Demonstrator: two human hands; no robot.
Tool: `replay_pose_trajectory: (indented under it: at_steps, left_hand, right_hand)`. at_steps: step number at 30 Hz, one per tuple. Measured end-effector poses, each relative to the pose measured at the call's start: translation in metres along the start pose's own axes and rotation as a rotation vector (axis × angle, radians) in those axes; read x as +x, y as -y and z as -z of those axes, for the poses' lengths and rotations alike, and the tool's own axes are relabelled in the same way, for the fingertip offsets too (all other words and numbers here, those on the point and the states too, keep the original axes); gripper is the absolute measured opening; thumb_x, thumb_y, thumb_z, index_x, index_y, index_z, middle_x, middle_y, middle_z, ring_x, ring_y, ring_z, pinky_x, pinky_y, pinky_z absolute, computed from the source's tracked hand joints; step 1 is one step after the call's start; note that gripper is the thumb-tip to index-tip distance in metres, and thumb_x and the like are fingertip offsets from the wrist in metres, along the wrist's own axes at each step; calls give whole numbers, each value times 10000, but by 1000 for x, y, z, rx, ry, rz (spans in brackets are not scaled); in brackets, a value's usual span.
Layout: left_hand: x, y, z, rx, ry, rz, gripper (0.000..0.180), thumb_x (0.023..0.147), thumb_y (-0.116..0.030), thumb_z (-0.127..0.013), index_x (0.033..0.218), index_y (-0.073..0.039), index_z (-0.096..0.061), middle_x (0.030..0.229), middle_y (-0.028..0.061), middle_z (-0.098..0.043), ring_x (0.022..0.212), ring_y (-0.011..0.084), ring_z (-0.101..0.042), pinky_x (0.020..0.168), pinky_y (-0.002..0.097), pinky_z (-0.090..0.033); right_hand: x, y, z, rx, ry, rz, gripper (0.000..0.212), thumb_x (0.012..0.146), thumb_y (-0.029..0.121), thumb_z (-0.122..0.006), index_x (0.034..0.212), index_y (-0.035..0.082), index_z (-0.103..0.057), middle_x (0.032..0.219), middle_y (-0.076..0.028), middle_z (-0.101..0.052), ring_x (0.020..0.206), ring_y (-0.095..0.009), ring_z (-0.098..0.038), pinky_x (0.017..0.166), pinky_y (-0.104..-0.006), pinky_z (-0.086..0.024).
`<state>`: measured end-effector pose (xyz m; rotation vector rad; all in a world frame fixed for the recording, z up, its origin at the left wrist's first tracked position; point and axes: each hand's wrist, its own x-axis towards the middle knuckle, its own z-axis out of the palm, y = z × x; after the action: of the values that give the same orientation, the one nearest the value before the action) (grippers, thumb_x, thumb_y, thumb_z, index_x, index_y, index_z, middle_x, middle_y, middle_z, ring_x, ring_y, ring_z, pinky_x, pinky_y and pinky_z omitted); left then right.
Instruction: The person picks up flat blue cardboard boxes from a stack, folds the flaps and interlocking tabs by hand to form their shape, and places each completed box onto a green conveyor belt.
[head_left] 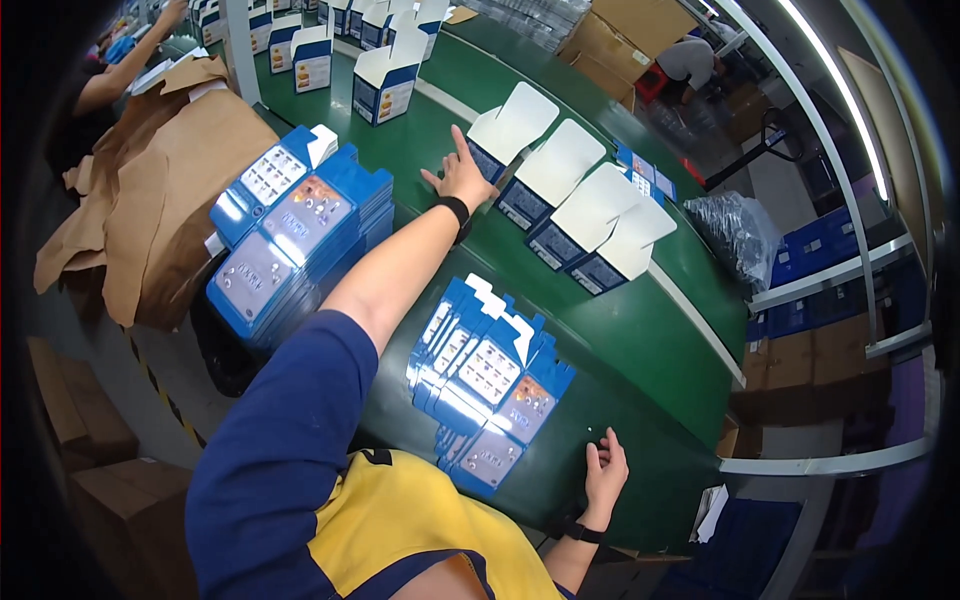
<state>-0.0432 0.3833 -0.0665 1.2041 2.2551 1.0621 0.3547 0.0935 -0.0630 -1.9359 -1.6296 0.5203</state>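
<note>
My left hand (463, 181) reaches out over the green work surface, index finger stretched and thumb apart. It is beside the nearest end of a row of open folding cartons; its edge seems to meet the leftmost carton (488, 163), though contact is hard to tell. Low on the right, my right hand (606, 474) hovers near the table edge with fingers loosely extended and nothing in them. Between my arms lies a fanned pile of flat blue carton blanks (490, 375). A taller stack of the same blanks (300, 230) stands left of my left forearm.
More open cartons (385, 85) stand at the far left on the green conveyor belt (440, 150). Brown paper (190, 170) drapes beside the tall stack. Flat blue pieces (640, 172) and a clear plastic bag (738, 230) are at the right. Other people work beyond.
</note>
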Motion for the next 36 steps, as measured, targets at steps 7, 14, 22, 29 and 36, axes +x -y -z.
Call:
replay_pose_trajectory:
  at_steps: [7,14,22,29,36]
  left_hand:
    - [-21,-11,38,-425,119,144,1224,625,-236,-791,1431,-12,103,1281,270,-445,1188,334,-472,1049,436,-313]
    - [-232,36,86,-416,807,-212,1059,670,-237,-758,1435,45,-82,1337,311,-398,1246,344,-421,1009,332,-358]
    - [-262,33,109,-566,827,178,910,725,-177,-732,1422,21,-183,1255,213,-452,1174,252,-453,976,307,-362]
    - [-275,19,148,-1029,698,166,701,776,-231,-716,1326,4,-352,1084,101,-536,1027,175,-512,887,276,-419]
    - [-303,31,181,-921,587,-336,655,773,-307,-727,1256,-7,-404,1124,93,-531,1051,155,-497,919,304,-404]
  right_hand:
    - [7,56,2,70,240,-62,490,787,220,-689,1209,9,-555,930,-117,-648,780,-206,-633,704,-331,-504]
    - [-11,76,-35,-174,287,25,508,763,256,-708,1172,-16,-577,880,-92,-601,687,-182,-574,656,-305,-488]
    - [-23,73,-57,69,102,130,535,761,233,-712,1178,-57,-542,885,-75,-560,714,-167,-536,692,-288,-473]
    - [-85,134,-52,803,14,138,490,756,107,-719,1169,-75,-528,992,-139,-599,858,-210,-591,787,-315,-477]
    - [-112,144,-56,457,235,815,763,726,240,-784,1310,-45,-385,1201,-166,-537,1104,-281,-543,896,-386,-446]
